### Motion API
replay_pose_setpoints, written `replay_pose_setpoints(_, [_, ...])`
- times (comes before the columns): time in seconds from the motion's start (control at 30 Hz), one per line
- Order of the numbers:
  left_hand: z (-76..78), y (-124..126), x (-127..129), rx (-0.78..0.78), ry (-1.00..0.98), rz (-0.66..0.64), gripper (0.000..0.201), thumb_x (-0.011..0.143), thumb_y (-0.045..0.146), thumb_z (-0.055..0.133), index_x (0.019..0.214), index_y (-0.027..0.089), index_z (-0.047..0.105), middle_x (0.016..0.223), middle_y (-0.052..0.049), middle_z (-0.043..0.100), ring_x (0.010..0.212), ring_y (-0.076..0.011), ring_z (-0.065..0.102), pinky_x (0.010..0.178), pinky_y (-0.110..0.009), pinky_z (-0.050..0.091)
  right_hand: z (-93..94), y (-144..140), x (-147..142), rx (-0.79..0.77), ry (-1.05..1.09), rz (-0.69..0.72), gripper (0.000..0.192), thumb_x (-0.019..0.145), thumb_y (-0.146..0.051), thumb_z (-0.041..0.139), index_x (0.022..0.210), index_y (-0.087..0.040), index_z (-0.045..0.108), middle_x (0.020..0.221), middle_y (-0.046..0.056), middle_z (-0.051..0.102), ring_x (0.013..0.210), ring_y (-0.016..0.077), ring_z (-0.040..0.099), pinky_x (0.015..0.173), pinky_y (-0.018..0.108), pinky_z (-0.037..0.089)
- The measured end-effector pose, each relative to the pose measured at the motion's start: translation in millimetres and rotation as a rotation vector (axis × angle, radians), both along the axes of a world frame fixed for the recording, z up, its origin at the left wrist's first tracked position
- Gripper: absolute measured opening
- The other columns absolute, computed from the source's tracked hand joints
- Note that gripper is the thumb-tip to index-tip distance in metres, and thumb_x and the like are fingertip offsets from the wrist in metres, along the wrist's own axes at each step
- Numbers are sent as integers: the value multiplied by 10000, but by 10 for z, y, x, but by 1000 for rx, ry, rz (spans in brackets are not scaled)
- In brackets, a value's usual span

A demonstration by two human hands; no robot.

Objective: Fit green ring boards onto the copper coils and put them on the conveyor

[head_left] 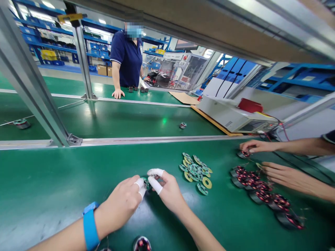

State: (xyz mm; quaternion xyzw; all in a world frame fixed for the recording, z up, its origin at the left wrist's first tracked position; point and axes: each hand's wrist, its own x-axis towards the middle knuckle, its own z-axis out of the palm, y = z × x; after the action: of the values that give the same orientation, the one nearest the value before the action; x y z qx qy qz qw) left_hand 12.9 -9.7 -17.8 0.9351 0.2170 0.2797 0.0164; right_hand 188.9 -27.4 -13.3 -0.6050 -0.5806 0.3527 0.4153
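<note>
My left hand (pixel 125 196), with white finger cots and a blue wrist strap, is closed on a small round green circuit board (pixel 146 183). My right hand (pixel 167 191), also in white finger cots, pinches the same piece from its other side. Fingers cover most of it, so I cannot tell whether a motor stator sits under the board. Right of my hands lies a loose pile of ring-shaped green circuit boards (pixel 195 169) mixed with yellow rings (pixel 207 182). Close to me, at the bottom edge, stands a motor stator (pixel 142 244) with copper windings, partly cut off.
On the right, a co-worker's hands (pixel 277 170) handle parts beside a row of several motor stators (pixel 264 191). A metal rail (pixel 146 139) crosses behind the green table (pixel 86 177). Aluminium posts (pixel 34 73) rise at left. Another person (pixel 127 59) stands across the bench.
</note>
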Motion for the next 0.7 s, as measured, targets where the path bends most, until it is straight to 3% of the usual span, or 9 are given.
replay_pose_setpoints(0.17, [6, -2, -13, -7, 8, -10, 376, 893, 65, 285, 625, 150, 535, 645, -47, 471, 650, -185, 445, 564, -297, 460, 84, -7, -136, 83, -308, -40, 107, 722, -206, 579, 631, -172, 623, 585, 5, 580, 543, 135, 520, 544, 249, 413])
replay_pose_setpoints(0.37, [-34, 5, -2, -115, 71, -10, 359, 904, 71, 273, 687, 143, 550, 721, -57, 497, 681, -186, 447, 576, -303, 455, 120, 0, -177, 156, -485, -41, 157, 719, -132, 555, 572, -179, 581, 518, -23, 513, 520, 122, 470, 515, 223, 347])
replay_pose_setpoints(0.6, [-18, 7, 11, -153, 127, -8, 359, 895, 57, 284, 653, 143, 536, 726, -62, 511, 658, -183, 444, 554, -301, 436, 138, 11, -176, 131, -465, 1, 178, 725, -132, 537, 559, -193, 560, 501, -29, 479, 513, 125, 448, 504, 231, 335])
replay_pose_setpoints(0.7, [10, 1, 11, -131, 122, 3, 342, 876, 24, 295, 676, 137, 549, 729, -63, 518, 664, -185, 454, 560, -299, 437, 98, 11, -119, 88, -349, 2, 161, 736, -174, 549, 581, -195, 586, 533, -14, 511, 536, 132, 466, 522, 246, 373])
